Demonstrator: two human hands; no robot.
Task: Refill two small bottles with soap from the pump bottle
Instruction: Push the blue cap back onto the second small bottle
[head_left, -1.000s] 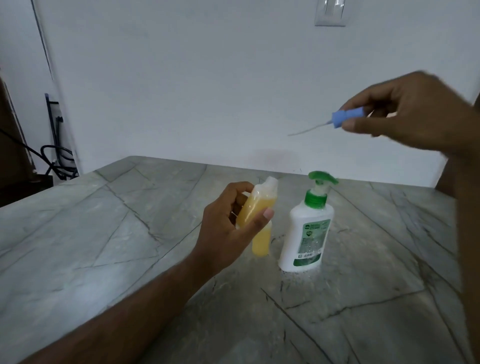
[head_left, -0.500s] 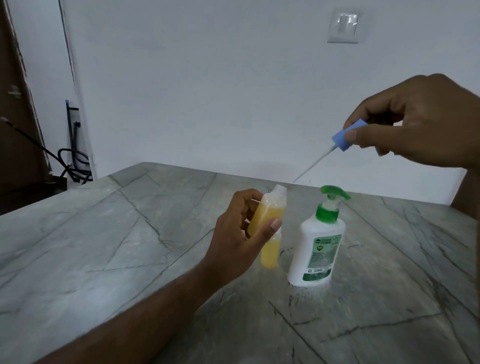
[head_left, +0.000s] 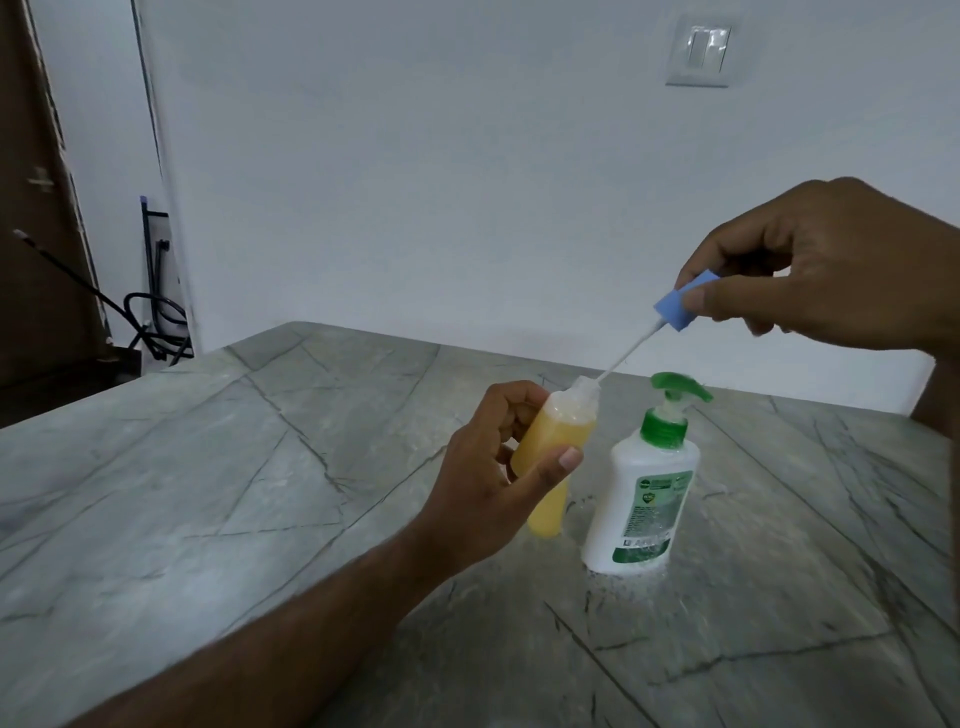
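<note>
Head view: left hand (head_left: 483, 488) wrapped around small bottle (head_left: 558, 441), nearly full of yellow soap, lifted above mid-tabletop (head_left: 208, 493). Right hand (head_left: 826, 270) pinching blue cap (head_left: 680, 306), dip tube tip (head_left: 618, 364) at the open neck. Second small bottle (head_left: 545, 519) half hidden behind, also yellow. Pump bottle (head_left: 644, 499) upright just beside. Filling apparently done; recapping left, judging by this.

Left hand (head_left: 493, 483) holds one small bottle (head_left: 558, 431) above the table (head_left: 208, 493), another small bottle (head_left: 545, 514) standing behind it. Pump bottle (head_left: 641, 499) just right. Right hand (head_left: 831, 265) up top, cap's (head_left: 685, 301) tube (head_left: 623, 356) tip at the held bottle's mouth.
</note>
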